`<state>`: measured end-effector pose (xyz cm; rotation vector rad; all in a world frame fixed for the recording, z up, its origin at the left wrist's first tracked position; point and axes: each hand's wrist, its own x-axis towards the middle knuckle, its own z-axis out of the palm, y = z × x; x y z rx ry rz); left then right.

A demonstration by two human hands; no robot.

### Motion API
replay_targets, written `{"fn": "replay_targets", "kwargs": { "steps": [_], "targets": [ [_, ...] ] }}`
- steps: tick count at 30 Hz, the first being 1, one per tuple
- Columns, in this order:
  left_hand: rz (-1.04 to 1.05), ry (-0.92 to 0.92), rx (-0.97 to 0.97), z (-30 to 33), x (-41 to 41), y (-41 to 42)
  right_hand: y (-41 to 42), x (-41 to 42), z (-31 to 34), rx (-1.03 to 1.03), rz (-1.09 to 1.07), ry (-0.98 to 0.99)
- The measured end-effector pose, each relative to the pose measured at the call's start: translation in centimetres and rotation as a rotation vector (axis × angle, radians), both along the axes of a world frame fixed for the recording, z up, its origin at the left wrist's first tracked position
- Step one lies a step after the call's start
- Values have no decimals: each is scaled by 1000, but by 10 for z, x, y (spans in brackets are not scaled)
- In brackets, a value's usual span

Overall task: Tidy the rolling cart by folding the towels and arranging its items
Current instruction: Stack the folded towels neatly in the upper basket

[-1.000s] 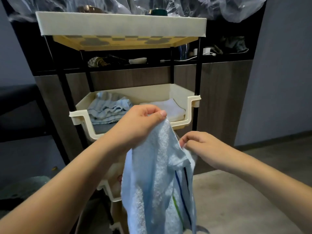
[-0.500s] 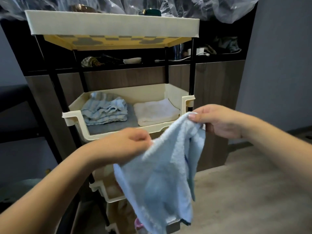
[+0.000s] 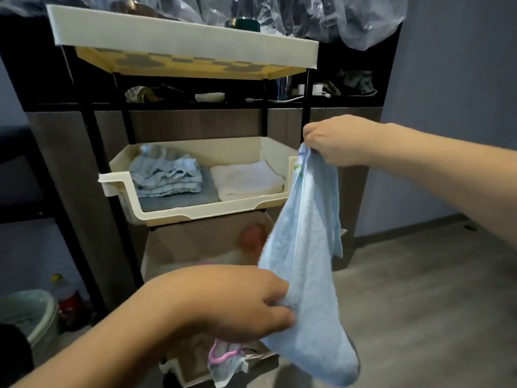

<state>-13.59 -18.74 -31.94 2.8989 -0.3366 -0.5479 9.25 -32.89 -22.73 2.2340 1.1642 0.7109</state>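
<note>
A light blue towel (image 3: 307,261) hangs stretched at a slant in front of the cream rolling cart (image 3: 179,43). My right hand (image 3: 338,141) pinches its upper corner, level with the middle tray (image 3: 195,212). My left hand (image 3: 237,301) grips its lower edge, down by the bottom tray (image 3: 193,379). In the middle tray lie a folded blue striped towel (image 3: 165,175) on a grey cloth (image 3: 179,201) and, to its right, a folded white towel (image 3: 246,179). A crumpled cloth with a pink hanger (image 3: 223,357) sits in the bottom tray.
A dark wooden cabinet (image 3: 330,119) with a cluttered shelf stands behind the cart, clear plastic sheeting (image 3: 321,15) draped above. A pale bin (image 3: 30,312) and a red-capped bottle (image 3: 67,298) sit on the floor at lower left. Grey floor (image 3: 419,303) spreads to the right.
My right hand has moved up and to the right with the towel's corner. My left hand has dropped lower, pulling the towel out along a diagonal. The view has tilted down.
</note>
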Motion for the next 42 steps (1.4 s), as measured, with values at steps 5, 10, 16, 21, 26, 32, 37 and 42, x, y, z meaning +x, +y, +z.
{"fn": "replay_targets", "kwargs": {
  "steps": [5, 10, 16, 21, 26, 32, 37, 42],
  "targets": [
    [161, -513, 607, -4, 3, 23, -12, 18, 1, 144, -158, 15],
    [363, -1163, 492, 15, 22, 62, -29, 42, 2, 555, -124, 322],
    [661, -1140, 492, 44, 32, 92, -26, 25, 0, 949, 11, 656],
    [684, -1046, 534, 63, 29, 82, -21, 26, -10, 974, -35, 687],
    [420, -973, 84, 73, 19, 70, -17, 27, -21, 904, -99, 615],
    [-1, -590, -870, 82, 4, 57, -8, 31, -25, 909, -50, 663],
    [-154, -506, -1320, 77, 8, 39, 6, 21, -24, 967, 76, 894],
    [-39, -629, -1001, 86, 8, 46, -3, 14, -19, 959, 89, 1274]
  ]
}}
